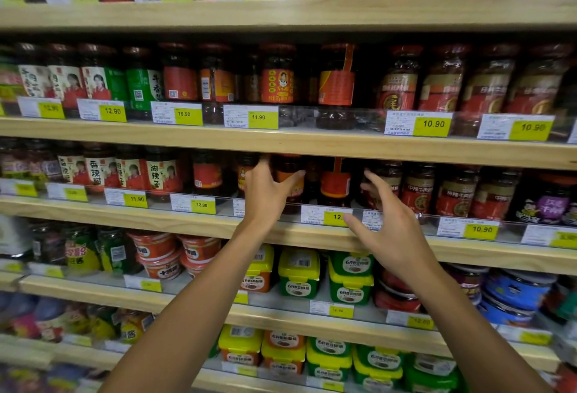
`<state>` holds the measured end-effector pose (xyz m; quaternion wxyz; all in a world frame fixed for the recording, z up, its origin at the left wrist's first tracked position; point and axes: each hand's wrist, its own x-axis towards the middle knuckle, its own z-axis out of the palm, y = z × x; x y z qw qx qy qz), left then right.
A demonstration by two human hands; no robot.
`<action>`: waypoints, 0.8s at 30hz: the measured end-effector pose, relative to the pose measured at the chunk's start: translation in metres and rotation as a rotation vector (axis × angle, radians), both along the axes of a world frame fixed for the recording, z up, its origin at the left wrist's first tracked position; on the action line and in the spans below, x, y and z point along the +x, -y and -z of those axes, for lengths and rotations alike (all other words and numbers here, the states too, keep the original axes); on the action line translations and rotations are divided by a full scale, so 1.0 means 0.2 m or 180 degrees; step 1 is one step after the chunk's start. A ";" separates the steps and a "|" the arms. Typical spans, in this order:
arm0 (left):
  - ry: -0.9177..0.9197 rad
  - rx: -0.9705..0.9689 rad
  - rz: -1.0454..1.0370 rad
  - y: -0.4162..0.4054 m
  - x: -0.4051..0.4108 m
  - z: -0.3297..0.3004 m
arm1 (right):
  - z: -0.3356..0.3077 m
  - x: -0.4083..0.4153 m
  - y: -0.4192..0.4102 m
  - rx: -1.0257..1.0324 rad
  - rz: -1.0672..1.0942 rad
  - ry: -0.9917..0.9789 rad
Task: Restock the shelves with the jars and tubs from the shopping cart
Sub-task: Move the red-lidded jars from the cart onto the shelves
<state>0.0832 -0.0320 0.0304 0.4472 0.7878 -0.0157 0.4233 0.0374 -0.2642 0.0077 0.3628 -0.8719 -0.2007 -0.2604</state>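
Reaching into the third shelf [281, 230] from the top, a person's left hand [265, 196] spread its fingers against an orange-labelled jar [288, 180], thumb out to one side, touching rather than clearly gripping it. The right hand [390, 230] hovered just to the right of that jar, fingers splayed wide and holding nothing, in front of a red-labelled jar [335, 183].

The job looked well advanced at this spot: rows of jars filled the shelf on both sides of the orange-labelled jar, and tubs [299, 277] with yellow and green lids sat stacked on the shelf below it. The shopping cart was out of view, so how much stock remained could not be told.

A clear plastic rail [406, 217] carrying yellow price tags [482, 230] ran along the shelf edge below the jar, and the wooden board [312, 146] of the shelf above it hung close over the lids, leaving a tight slot for any hand or jar going in.
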 end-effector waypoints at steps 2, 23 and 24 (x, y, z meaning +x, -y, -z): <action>-0.0107 0.0108 -0.0135 0.01 -0.01 -0.02 | 0.00 0.00 0.00 0.0000 0.0001 0.0005; -0.0232 0.2615 0.1418 -0.03 -0.52 0.27 | 0.21 -0.37 0.24 -0.0654 0.0347 0.0120; -0.0225 0.2698 0.1567 0.02 -0.51 0.29 | 0.25 -0.42 0.29 -0.0706 0.0414 0.0094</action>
